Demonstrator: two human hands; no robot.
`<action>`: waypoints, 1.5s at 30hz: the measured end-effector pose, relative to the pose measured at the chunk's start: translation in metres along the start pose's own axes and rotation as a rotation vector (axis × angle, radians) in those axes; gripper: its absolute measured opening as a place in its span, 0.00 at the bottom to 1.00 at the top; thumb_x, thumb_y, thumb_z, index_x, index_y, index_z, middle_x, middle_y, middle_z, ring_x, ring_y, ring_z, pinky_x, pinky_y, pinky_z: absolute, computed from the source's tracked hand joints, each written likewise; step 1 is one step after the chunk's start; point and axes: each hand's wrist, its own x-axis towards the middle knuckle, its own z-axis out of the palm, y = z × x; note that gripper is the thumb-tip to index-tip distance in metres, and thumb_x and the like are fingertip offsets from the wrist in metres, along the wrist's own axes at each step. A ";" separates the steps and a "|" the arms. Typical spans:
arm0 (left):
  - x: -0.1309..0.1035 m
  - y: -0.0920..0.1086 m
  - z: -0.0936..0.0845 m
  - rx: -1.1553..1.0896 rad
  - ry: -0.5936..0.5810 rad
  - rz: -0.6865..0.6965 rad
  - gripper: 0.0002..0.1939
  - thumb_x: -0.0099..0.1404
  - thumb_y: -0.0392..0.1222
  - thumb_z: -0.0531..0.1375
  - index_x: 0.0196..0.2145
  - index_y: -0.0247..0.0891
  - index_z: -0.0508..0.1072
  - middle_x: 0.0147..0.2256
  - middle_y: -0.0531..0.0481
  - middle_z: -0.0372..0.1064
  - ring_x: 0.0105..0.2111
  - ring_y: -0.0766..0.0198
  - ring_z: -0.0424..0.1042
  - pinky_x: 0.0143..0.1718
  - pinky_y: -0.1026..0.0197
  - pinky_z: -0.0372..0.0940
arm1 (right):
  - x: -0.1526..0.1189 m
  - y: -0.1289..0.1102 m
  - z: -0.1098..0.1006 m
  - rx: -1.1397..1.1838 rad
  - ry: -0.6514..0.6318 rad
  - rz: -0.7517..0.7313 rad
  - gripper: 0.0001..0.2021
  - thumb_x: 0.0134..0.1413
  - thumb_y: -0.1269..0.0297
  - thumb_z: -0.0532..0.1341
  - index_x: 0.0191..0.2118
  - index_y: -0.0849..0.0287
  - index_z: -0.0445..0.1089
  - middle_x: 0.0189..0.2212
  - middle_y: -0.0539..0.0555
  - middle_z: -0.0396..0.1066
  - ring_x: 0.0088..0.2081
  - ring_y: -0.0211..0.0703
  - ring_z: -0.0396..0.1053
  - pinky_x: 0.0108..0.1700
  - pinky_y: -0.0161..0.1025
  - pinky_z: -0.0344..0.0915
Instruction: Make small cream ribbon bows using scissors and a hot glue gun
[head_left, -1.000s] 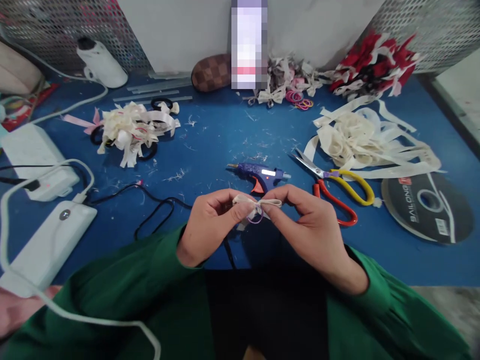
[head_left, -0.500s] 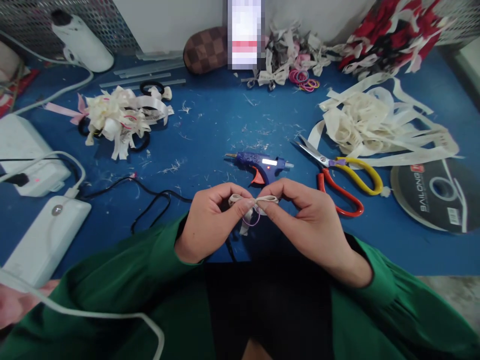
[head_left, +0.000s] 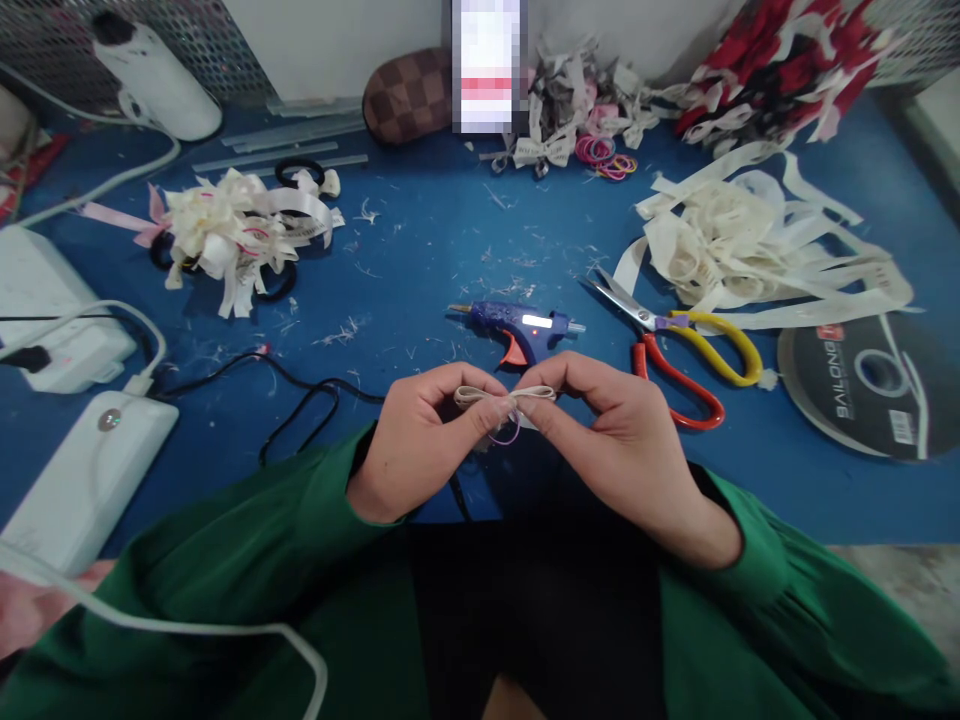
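Observation:
A small cream ribbon bow [head_left: 537,393] is pinched between both hands near the table's front edge, its loops spread left and right. My left hand [head_left: 431,440] grips its left half between thumb and fingers. On the right half, my right hand [head_left: 615,445] has its thumb and fingers closed, and the two thumbs nearly meet at the middle. A thin purple elastic loop [head_left: 506,438] hangs below the bow. Just beyond the hands lies a blue glue gun [head_left: 521,328] with an orange trigger. Scissors [head_left: 675,335] with red and yellow handles rest beyond my right hand.
Cream ribbon [head_left: 720,240] is heaped at the right, above a black spool [head_left: 862,385]. Finished-looking bows [head_left: 232,230] lie at the left. A white power bank [head_left: 90,480] and black cord [head_left: 300,385] are left of my hands. A checkered pouch [head_left: 409,95] sits at the back.
Both hands keep their pinch on the bow, which has tilted slightly. The ribbon tail that hung below it is now mostly out of sight. The whole view has shifted a little.

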 end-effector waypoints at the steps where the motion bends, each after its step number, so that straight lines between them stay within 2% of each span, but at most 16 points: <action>1: 0.000 0.000 0.000 0.000 0.000 0.002 0.09 0.62 0.45 0.69 0.32 0.36 0.79 0.24 0.51 0.74 0.22 0.66 0.71 0.24 0.65 0.65 | 0.000 0.000 0.000 0.002 -0.004 0.003 0.03 0.59 0.70 0.64 0.34 0.57 0.74 0.30 0.48 0.76 0.32 0.38 0.71 0.35 0.36 0.67; 10: 0.001 -0.002 -0.001 -0.006 0.034 -0.024 0.08 0.60 0.43 0.69 0.29 0.36 0.80 0.23 0.49 0.74 0.21 0.66 0.68 0.23 0.64 0.62 | 0.000 0.003 0.000 0.018 -0.047 0.002 0.04 0.61 0.70 0.63 0.36 0.57 0.74 0.31 0.48 0.76 0.33 0.38 0.72 0.38 0.36 0.67; 16: 0.002 -0.003 0.000 -0.062 0.019 -0.026 0.12 0.63 0.49 0.68 0.29 0.37 0.81 0.24 0.50 0.73 0.23 0.65 0.68 0.24 0.63 0.62 | 0.001 0.002 0.001 0.007 0.004 -0.002 0.04 0.61 0.70 0.63 0.34 0.57 0.74 0.30 0.48 0.75 0.32 0.38 0.71 0.36 0.36 0.67; 20: 0.002 -0.004 -0.001 -0.062 0.008 -0.028 0.10 0.62 0.48 0.69 0.32 0.38 0.82 0.26 0.49 0.75 0.24 0.65 0.69 0.26 0.63 0.63 | 0.001 0.001 0.001 0.003 0.020 0.003 0.04 0.61 0.70 0.63 0.34 0.57 0.73 0.30 0.48 0.75 0.32 0.37 0.71 0.37 0.35 0.67; 23: 0.002 -0.005 0.000 -0.086 0.045 -0.034 0.09 0.61 0.46 0.70 0.32 0.38 0.83 0.26 0.50 0.76 0.24 0.66 0.70 0.26 0.63 0.64 | 0.002 0.002 0.001 0.059 0.025 0.037 0.02 0.62 0.67 0.63 0.37 0.57 0.74 0.33 0.50 0.77 0.34 0.39 0.73 0.38 0.37 0.69; 26: 0.004 -0.008 0.001 -0.160 0.116 -0.039 0.09 0.60 0.47 0.70 0.31 0.39 0.82 0.26 0.51 0.76 0.24 0.66 0.70 0.27 0.63 0.65 | 0.002 0.002 0.001 0.164 -0.005 0.091 0.05 0.62 0.64 0.64 0.42 0.57 0.74 0.34 0.52 0.78 0.34 0.41 0.74 0.39 0.38 0.72; 30: 0.006 -0.010 0.002 -0.261 0.134 -0.086 0.10 0.59 0.47 0.72 0.31 0.38 0.82 0.26 0.51 0.76 0.24 0.67 0.70 0.28 0.63 0.66 | 0.002 0.002 0.001 0.130 -0.049 0.113 0.04 0.61 0.64 0.64 0.36 0.58 0.74 0.29 0.51 0.77 0.32 0.41 0.74 0.37 0.38 0.72; 34: 0.005 -0.012 0.001 -0.244 0.093 -0.106 0.10 0.58 0.47 0.72 0.33 0.38 0.83 0.27 0.51 0.76 0.26 0.66 0.71 0.29 0.63 0.66 | 0.002 0.002 0.000 0.055 -0.012 0.080 0.07 0.61 0.65 0.64 0.31 0.57 0.73 0.27 0.50 0.75 0.30 0.40 0.72 0.35 0.37 0.68; 37: 0.005 -0.013 0.001 -0.230 0.108 -0.096 0.09 0.58 0.46 0.72 0.33 0.38 0.83 0.28 0.51 0.76 0.26 0.66 0.71 0.30 0.63 0.66 | 0.001 0.003 0.000 0.039 -0.018 0.074 0.07 0.61 0.65 0.64 0.31 0.57 0.73 0.27 0.49 0.75 0.30 0.39 0.72 0.34 0.36 0.67; 40: 0.004 -0.013 0.002 -0.231 0.146 -0.083 0.08 0.58 0.45 0.72 0.31 0.38 0.82 0.28 0.51 0.76 0.27 0.67 0.70 0.30 0.64 0.66 | -0.002 0.005 0.004 0.038 -0.082 0.071 0.05 0.61 0.67 0.64 0.32 0.57 0.73 0.28 0.48 0.77 0.30 0.39 0.74 0.36 0.36 0.68; 45: 0.005 -0.014 0.004 -0.303 0.126 -0.157 0.09 0.57 0.45 0.72 0.31 0.37 0.82 0.26 0.52 0.75 0.25 0.66 0.70 0.28 0.63 0.66 | -0.006 0.009 0.010 -0.002 -0.141 -0.002 0.06 0.61 0.71 0.63 0.33 0.56 0.73 0.29 0.47 0.77 0.30 0.36 0.73 0.36 0.35 0.67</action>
